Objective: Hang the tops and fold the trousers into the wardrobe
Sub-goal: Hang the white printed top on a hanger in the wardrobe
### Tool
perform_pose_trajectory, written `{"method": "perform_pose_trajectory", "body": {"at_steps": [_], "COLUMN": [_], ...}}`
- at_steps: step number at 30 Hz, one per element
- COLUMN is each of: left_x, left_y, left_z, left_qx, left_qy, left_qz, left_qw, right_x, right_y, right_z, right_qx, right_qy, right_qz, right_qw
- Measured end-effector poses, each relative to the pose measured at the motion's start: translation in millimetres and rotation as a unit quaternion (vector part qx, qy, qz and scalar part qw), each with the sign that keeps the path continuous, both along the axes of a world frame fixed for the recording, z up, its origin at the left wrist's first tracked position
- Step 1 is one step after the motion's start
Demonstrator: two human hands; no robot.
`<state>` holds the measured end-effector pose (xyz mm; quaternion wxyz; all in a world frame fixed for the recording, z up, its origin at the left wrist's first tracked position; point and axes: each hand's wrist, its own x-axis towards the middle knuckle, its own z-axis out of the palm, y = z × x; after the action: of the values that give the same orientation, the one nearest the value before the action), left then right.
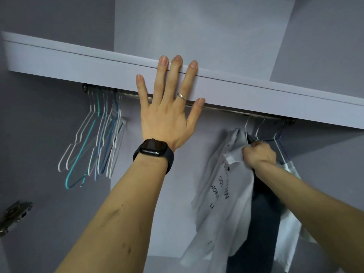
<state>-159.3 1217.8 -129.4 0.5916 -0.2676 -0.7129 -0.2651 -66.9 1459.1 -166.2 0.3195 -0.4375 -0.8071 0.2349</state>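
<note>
A white printed shirt point(222, 194) hangs from the wardrobe rail point(232, 110) at the right, beside a dark top point(260, 229) and another pale top point(289, 223). My right hand point(258, 154) grips the white shirt's collar just below its hanger hook. My left hand point(169, 107), with a black watch and a ring, presses flat with spread fingers against the front edge of the shelf point(98, 67) above the rail.
Several bare wire hangers point(94, 140), white, teal and blue, hang bunched at the rail's left end. A metal door hinge point(15, 215) shows at the lower left. The wardrobe's pale back wall point(163, 213) lies behind my arms.
</note>
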Motion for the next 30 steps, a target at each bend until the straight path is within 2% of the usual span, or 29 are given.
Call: {"method": "perform_pose_trajectory", "body": {"at_steps": [3,8,14,21,25,30], "left_x": [0.2,0.3,0.7,0.5,1.5,13.4], "left_y": [1.4,1.2,0.4,1.2,1.9,-4.9], "left_z": [-0.4,1.5,2.0,1.4,0.3,3.6], "left_qx": [0.002,-0.002,-0.003,0.002,0.002,-0.029], "left_qy": [-0.001,0.0,-0.006,-0.004,-0.008,-0.056], "left_qz": [0.001,-0.005,-0.015,-0.009,-0.005,-0.015], "left_qw": [1.0,1.0,1.0,1.0,1.0,0.998], "right_x": [-8.8,-8.7,6.3,7.2,11.8,40.3], "right_y": [7.3,21.7,58.5,52.2,49.5,40.9], "right_z": [-3.0,-38.8,-28.6,-42.8,-44.7,-29.5], "right_qx": [-0.011,-0.062,-0.058,-0.026,-0.017,-0.046], "right_qy": [-0.012,0.058,0.029,0.016,0.018,-0.044], "right_qz": [-0.013,0.011,-0.04,0.048,0.035,0.052], "right_qw": [1.0,0.996,0.997,0.998,0.999,0.997]}}
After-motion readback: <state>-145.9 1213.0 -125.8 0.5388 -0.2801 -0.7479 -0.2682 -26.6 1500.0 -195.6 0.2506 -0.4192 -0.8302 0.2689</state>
